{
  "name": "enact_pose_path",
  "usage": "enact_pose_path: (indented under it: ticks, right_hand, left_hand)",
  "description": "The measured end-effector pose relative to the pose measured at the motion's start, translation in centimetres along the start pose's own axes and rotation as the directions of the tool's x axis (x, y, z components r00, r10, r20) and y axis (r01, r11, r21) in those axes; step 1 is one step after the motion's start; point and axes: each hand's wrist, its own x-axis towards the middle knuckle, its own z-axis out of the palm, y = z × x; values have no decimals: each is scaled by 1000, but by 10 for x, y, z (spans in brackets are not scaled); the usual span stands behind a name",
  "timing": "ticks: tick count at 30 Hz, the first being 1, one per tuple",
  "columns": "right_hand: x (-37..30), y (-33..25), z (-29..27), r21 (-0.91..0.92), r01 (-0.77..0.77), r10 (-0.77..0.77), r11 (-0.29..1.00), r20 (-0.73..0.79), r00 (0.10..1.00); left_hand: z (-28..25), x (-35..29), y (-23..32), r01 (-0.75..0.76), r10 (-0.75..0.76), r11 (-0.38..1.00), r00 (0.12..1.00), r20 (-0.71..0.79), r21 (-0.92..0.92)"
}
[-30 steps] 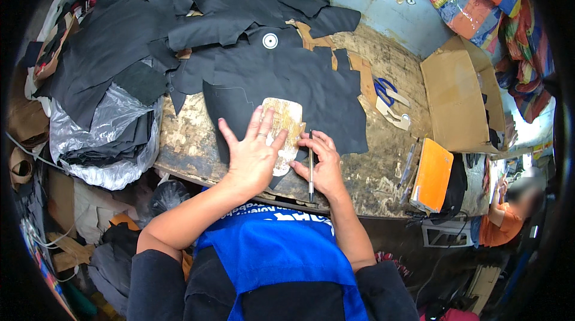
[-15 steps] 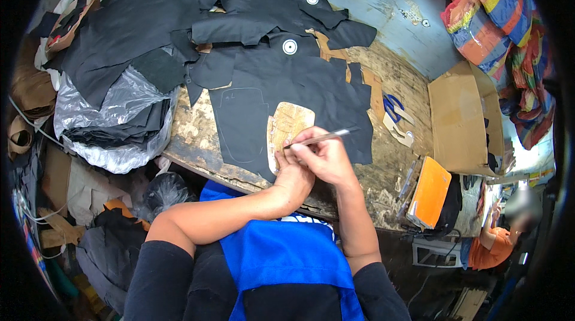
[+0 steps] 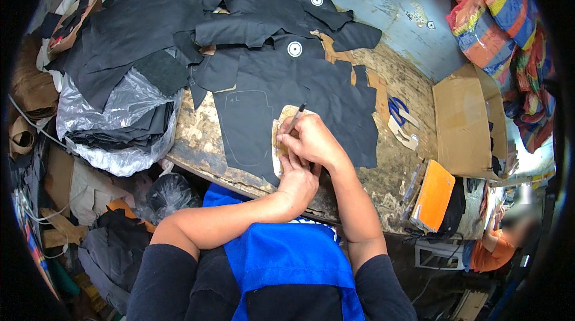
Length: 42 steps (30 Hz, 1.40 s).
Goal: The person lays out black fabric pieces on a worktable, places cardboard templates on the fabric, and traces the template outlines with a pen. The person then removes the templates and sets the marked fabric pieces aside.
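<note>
A tan cardboard template [image 3: 279, 136] lies on a large black fabric piece [image 3: 251, 135] spread over the worn wooden table [image 3: 197, 135]. My left hand [image 3: 297, 182] presses on the template's near end, fingers curled. My right hand [image 3: 314, 141] holds a thin pen [image 3: 295, 118], its tip at the template's far edge. Just left of the template, a pale traced outline [image 3: 245, 118] shows on the black fabric.
More black fabric pieces [image 3: 150, 27] pile at the back left, with two round white discs [image 3: 294, 49] on them. A plastic bag of fabric [image 3: 120, 123] hangs at the left edge. Blue scissors [image 3: 395, 108], a cardboard box [image 3: 467, 123] and an orange notebook [image 3: 432, 195] lie right. Another person [image 3: 488, 249] sits lower right.
My left hand went from flat and spread on the template to curled at its near end. The pen swung from the near side to the template's far edge.
</note>
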Motion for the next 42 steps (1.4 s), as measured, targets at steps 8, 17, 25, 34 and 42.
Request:
enact_pose_path:
  ticks: [8,17,25,34,42]
  right_hand:
    - [-5,-2,9,83,133,-148,988,225,963]
    - [30,5,12,136,-10,39,991,-215,976]
    - [34,14,20,70,127,-95,989,-349,932]
    - [1,2,24,-16,178,-176,984,-259,950]
    - [-18,-4,17,88,128,-137,988,95,986]
  left_hand:
    - [4,-2,-1,-146,156,974,987,-46,174]
    - [-22,-9,-13,-51,53,998,992,-114,20]
    - [-24,-8,-15,-72,75,996,996,-51,60]
    - [-9,-5,-7,-133,133,991,991,-13,36]
    - [9,-3,1,-97,99,994,994,-50,50]
